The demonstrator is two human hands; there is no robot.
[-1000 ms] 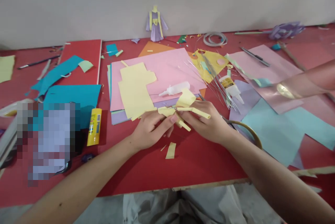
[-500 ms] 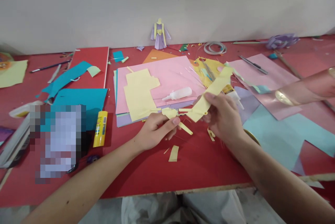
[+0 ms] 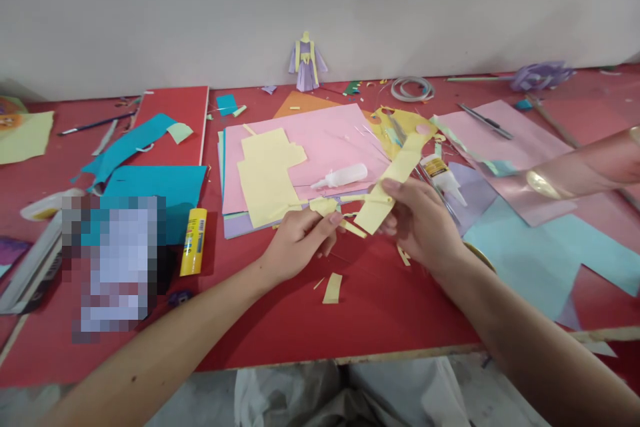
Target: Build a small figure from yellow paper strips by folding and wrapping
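Note:
My left hand [image 3: 303, 240] pinches a small pale yellow paper figure [image 3: 324, 206] with thin rolled limbs sticking out to both sides. Between thumb and fingers, my right hand [image 3: 417, 214] grips a pale yellow paper strip [image 3: 395, 180], slanted up to the right. One thin limb of the figure reaches across to the strip's lower part; I cannot tell whether they are joined. Beneath my hands lies a small yellow paper scrap [image 3: 333, 288]. A white squeeze bottle [image 3: 343, 176] rests on the pink paper [image 3: 320, 130] just beyond, beside a cut yellow sheet [image 3: 267, 180].
A yellow glue stick [image 3: 194, 242] stands left, near blue paper [image 3: 155, 184]. A glue bottle [image 3: 443, 177] lies right of my right hand. Against the wall leans a purple and yellow paper doll [image 3: 306, 64]. Light blue paper [image 3: 530, 247] and a pen [image 3: 485, 122] are at right.
My right hand has shifted slightly left and turned the strip, lowering its upper end and uncovering more of the glue bottle. My left hand keeps its hold on the figure.

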